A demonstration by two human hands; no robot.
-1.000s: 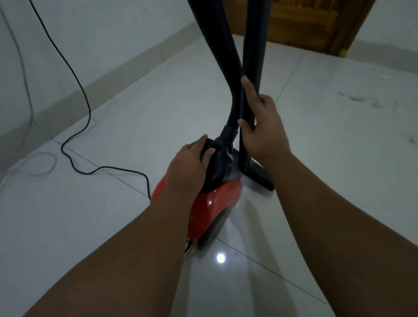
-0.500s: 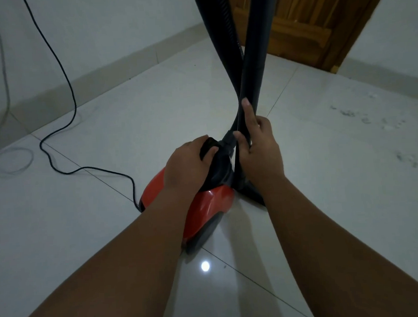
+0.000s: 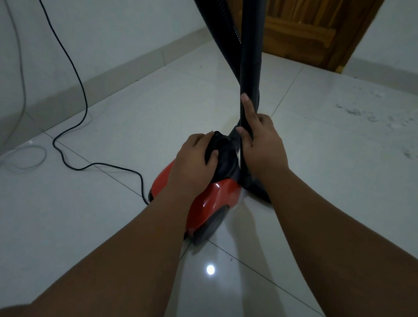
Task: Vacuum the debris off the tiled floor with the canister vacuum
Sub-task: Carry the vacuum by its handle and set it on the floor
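The view has dropped closer while the left hand (image 3: 195, 156) grips the handle of the red vacuum (image 3: 212, 201) on the floor (image 3: 109, 224) and the right hand (image 3: 263, 143) wraps the stiff wand (image 3: 250, 59); it looks light and rigid, best lifted there.

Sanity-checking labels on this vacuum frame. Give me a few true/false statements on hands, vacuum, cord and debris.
1. The left hand grips the black handle on top of the red canister vacuum. True.
2. The right hand lies flat on the tiled floor. False: it is wrapped around the black wand, low down, index finger pointing up along it.
3. The debris lies on the tiles to the right of the vacuum. True.
4. The black power cord is coiled on the canister. False: it trails loose over the tiled floor and up the left wall.
5. The wooden door is behind the wand. True.
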